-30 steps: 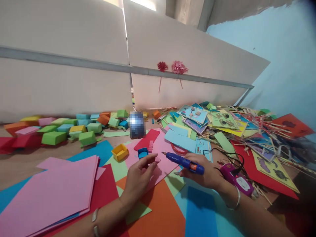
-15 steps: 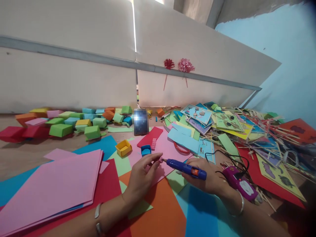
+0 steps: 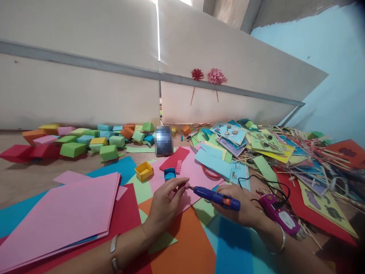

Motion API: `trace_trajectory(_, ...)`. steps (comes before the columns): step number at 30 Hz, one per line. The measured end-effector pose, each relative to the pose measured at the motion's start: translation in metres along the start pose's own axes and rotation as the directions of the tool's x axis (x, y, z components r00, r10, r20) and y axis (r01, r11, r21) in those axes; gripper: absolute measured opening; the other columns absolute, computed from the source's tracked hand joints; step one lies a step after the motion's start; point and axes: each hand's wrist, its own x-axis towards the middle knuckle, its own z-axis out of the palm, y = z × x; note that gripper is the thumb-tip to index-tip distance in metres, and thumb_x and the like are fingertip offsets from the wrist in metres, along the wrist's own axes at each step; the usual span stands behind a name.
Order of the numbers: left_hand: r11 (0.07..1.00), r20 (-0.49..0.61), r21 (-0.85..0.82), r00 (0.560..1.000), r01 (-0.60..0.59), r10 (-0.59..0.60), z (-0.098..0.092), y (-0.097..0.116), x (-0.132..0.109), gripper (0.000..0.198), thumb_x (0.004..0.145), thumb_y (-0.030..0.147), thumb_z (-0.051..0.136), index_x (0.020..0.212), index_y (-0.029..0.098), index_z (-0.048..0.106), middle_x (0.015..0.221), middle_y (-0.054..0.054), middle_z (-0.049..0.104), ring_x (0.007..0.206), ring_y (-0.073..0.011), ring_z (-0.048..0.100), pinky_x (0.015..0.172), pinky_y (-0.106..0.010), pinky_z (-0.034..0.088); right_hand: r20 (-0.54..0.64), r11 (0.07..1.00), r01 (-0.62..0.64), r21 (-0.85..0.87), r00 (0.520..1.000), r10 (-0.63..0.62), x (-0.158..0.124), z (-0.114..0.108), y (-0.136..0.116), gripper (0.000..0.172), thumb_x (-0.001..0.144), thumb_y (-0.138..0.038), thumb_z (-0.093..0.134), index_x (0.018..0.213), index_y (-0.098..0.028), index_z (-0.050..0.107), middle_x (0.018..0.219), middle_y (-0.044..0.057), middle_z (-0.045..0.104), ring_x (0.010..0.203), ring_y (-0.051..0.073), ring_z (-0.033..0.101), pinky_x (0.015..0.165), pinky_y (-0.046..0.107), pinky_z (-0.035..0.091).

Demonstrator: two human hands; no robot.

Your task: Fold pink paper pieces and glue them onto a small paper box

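Note:
My right hand (image 3: pixel 234 205) is wrapped round a blue glue gun (image 3: pixel 216 197), whose nozzle points left. At the nozzle tip, my left hand (image 3: pixel 167 203) pinches a small pink paper piece (image 3: pixel 186 186), mostly hidden by the fingers. Just beyond the left hand stand a small blue paper box (image 3: pixel 170 173) and a yellow paper box (image 3: pixel 144 171), both with open tops. A little pink strip with cut slits (image 3: pixel 178 167) lies beside the blue box, near a red paper piece (image 3: pixel 174 158). Pink paper (image 3: pixel 196 175) is spread beneath these.
Stacked pink sheets (image 3: pixel 65 205) lie at left, with many folded paper boxes (image 3: pixel 73 150) behind. A purple extension socket (image 3: pixel 279 215) with a black cable is at right, near picture cards (image 3: pixel 229 132) and sticks. Red scissors handle (image 3: pixel 211 172) shows under blue paper. White boards (image 3: pixel 85 95) stand behind.
The view has shifted slightly, so everything sits a little further right. Both hands keep their hold, with the nozzle still at the pink piece.

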Motion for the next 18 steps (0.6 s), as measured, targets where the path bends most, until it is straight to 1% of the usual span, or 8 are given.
trace_trajectory(2, 1.000, 0.021, -0.013, 1.000, 0.010, -0.010, 0.0005, 0.0008, -0.0001, 0.019, 0.087, 0.025, 0.059, 0.099, 0.022, 0.073, 0.090, -0.005, 0.077, 0.084, -0.0178, 0.071, 0.075, -0.028, 0.058, 0.016, 0.999, 0.011, 0.039, 1.000, -0.012, 0.0002, 0.0001, 0.0001, 0.027, 0.081, -0.025, 0.055, 0.057, -0.018, 0.046, 0.056, -0.002, 0.051, 0.049, 0.009, 0.043, 0.049, 0.022, 0.029)
trace_trajectory(5, 0.999, 0.046, -0.020, 0.999, 0.025, -0.024, 0.0007, 0.0005, -0.0007, 0.019, 0.086, 0.024, 0.058, 0.098, 0.021, 0.073, 0.091, -0.005, 0.076, 0.084, -0.0175, 0.071, 0.074, -0.027, 0.058, 0.021, 0.999, 0.005, 0.041, 1.000, -0.006, -0.0006, 0.0014, 0.0037, 0.024, 0.081, -0.024, 0.055, 0.059, -0.018, 0.047, 0.059, -0.001, 0.053, 0.052, 0.009, 0.044, 0.052, 0.022, 0.030)
trace_trajectory(10, 0.996, 0.036, -0.029, 0.996, 0.079, -0.078, 0.0001, -0.0010, -0.0008, 0.020, 0.086, 0.029, 0.060, 0.098, 0.021, 0.073, 0.091, -0.005, 0.076, 0.085, -0.0183, 0.071, 0.077, -0.029, 0.057, 0.049, 0.998, -0.020, 0.051, 0.999, 0.017, -0.0019, 0.0003, 0.0055, 0.020, 0.079, -0.022, 0.056, 0.061, -0.017, 0.050, 0.061, 0.000, 0.056, 0.053, 0.009, 0.045, 0.052, 0.023, 0.030)
trace_trajectory(15, 0.992, 0.056, -0.060, 0.993, 0.108, -0.104, 0.0000, 0.0014, -0.0004, 0.021, 0.084, 0.030, 0.059, 0.097, 0.021, 0.074, 0.086, -0.005, 0.077, 0.081, -0.0183, 0.071, 0.075, -0.030, 0.058, 0.042, 0.999, -0.015, 0.051, 0.999, 0.013, -0.0012, -0.0024, 0.0020, 0.017, 0.079, -0.021, 0.055, 0.062, -0.017, 0.053, 0.064, 0.002, 0.060, 0.055, 0.010, 0.049, 0.053, 0.023, 0.031)
trace_trajectory(18, 0.987, 0.042, -0.062, 0.988, 0.148, -0.146, 0.0000, 0.0037, 0.0005, 0.023, 0.083, 0.033, 0.061, 0.096, 0.021, 0.074, 0.088, -0.006, 0.077, 0.082, -0.0194, 0.071, 0.074, -0.030, 0.058, 0.046, 1.000, 0.007, 0.025, 0.999, -0.009, -0.0011, -0.0033, 0.0030, 0.017, 0.079, -0.021, 0.055, 0.063, -0.017, 0.054, 0.064, 0.002, 0.060, 0.055, 0.011, 0.048, 0.053, 0.023, 0.031)
